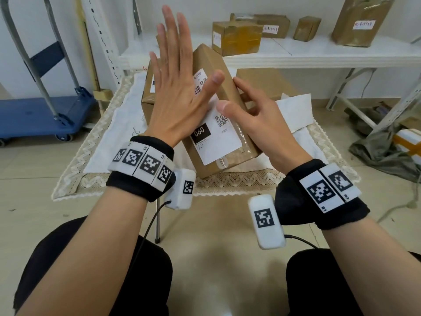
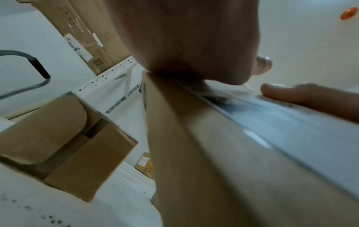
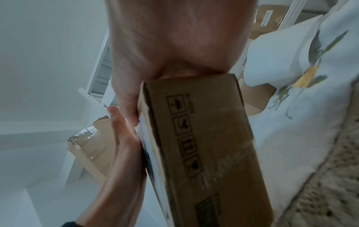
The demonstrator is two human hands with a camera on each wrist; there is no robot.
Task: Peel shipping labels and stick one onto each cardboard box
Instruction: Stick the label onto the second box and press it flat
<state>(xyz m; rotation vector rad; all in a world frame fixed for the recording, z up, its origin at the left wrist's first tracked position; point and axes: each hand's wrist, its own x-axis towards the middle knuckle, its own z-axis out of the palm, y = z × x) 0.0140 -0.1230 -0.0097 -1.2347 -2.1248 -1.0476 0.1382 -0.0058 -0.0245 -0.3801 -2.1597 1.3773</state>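
Observation:
A long cardboard box [image 1: 213, 62] stands tilted on the small table, its lower end near the front edge. A white shipping label [image 1: 218, 142] marked "060" lies on its upper face. My left hand [image 1: 180, 92] is flat with its fingers straight and spread, the heel of the palm pressing on the label's upper left part. My right hand [image 1: 262, 119] holds the box from the right, thumb on the label and fingers curled round the far side. The right wrist view shows the box's side [image 3: 204, 138] with printed handling symbols. In the left wrist view the label [image 2: 291, 122] is blurred.
Another labelled box [image 1: 148, 87] lies behind on the left and a plain one [image 1: 262, 80] behind on the right, beside a white backing sheet [image 1: 293, 110]. A lace-edged cloth [image 1: 109, 142] covers the table. The shelf [image 1: 319, 53] behind carries several boxes. A blue trolley [image 1: 43, 115] stands at left.

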